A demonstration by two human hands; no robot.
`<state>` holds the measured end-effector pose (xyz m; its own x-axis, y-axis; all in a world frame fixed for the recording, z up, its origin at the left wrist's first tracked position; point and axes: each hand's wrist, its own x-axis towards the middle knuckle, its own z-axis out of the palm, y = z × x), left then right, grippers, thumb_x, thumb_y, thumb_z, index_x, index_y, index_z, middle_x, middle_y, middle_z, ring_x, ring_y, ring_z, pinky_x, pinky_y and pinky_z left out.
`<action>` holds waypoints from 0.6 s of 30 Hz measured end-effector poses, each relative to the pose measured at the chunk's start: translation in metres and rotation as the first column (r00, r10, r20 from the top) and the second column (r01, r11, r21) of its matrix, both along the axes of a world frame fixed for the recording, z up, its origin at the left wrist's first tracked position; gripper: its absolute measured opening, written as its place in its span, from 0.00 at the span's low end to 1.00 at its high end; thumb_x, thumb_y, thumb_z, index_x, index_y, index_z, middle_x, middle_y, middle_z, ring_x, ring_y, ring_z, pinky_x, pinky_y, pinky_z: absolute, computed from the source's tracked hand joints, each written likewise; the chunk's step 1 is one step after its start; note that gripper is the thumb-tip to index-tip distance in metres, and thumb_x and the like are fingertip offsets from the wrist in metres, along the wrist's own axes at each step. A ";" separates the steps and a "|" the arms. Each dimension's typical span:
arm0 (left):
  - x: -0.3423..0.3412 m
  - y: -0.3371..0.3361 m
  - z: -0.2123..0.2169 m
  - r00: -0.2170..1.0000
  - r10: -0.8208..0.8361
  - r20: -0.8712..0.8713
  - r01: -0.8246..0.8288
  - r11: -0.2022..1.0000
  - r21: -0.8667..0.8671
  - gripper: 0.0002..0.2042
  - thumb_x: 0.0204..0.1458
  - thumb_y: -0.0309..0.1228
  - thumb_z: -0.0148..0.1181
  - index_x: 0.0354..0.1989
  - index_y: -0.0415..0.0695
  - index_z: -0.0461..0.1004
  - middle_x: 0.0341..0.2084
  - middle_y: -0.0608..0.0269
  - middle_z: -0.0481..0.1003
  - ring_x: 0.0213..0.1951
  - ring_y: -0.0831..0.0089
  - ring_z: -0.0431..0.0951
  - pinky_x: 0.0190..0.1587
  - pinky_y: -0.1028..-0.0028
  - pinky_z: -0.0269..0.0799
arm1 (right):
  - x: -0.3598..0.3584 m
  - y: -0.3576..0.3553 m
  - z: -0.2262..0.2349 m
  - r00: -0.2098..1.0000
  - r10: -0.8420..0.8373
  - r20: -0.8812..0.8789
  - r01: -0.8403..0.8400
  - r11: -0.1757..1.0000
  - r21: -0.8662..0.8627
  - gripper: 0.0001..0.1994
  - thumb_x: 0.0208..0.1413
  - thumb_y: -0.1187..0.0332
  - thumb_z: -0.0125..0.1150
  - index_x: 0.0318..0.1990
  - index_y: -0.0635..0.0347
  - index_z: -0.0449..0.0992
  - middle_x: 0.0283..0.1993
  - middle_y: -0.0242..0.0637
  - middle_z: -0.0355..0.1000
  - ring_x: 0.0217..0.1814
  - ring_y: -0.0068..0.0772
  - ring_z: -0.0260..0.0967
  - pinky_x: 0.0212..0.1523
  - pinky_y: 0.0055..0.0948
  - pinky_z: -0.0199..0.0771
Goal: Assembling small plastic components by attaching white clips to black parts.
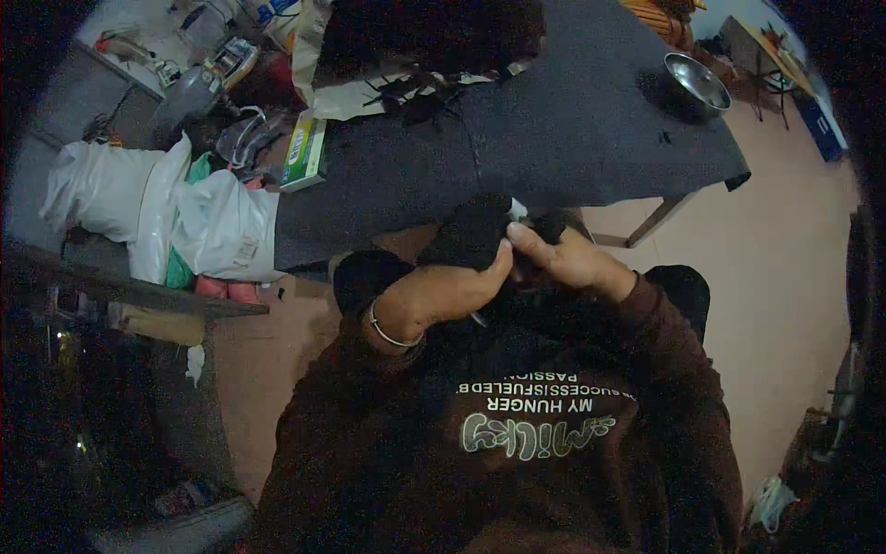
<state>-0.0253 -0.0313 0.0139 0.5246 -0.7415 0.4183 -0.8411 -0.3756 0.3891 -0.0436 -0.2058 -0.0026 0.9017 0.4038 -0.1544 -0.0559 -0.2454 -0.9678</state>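
Note:
Close in front of my lap, my left hand (pixel 466 284) and my right hand (pixel 565 257) meet at a soft-looking black piece (pixel 469 226). A small white part (pixel 519 209) sticks up from it near my right thumb. The left fingers are mostly hidden behind the black piece, with the thumb along its near side. My right hand pinches at its right end. What exactly the black piece is, I cannot make out in the dim light. A slim shiny bit (pixel 478 319) shows below my left hand.
A table under a dark grey cloth (pixel 572 138) lies ahead, with a steel bowl (pixel 699 81), a green-and-white box (pixel 305 155) and a large dark mass (pixel 429 42) on pale paper. White plastic bags (pixel 217 222) stand at left; a table leg (pixel 657 222) stands at right.

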 end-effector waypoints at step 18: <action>0.158 -0.009 0.014 0.690 0.716 -0.107 -0.382 0.485 0.786 0.34 0.47 0.57 0.25 0.34 0.38 0.71 0.39 0.43 0.66 0.47 0.55 0.62 0.50 0.66 0.54 | 0.074 -0.039 0.014 0.945 -0.088 0.315 0.101 0.995 -0.025 0.16 0.49 0.55 0.49 0.30 0.61 0.71 0.22 0.32 0.66 0.24 0.21 0.60 0.26 0.23 0.62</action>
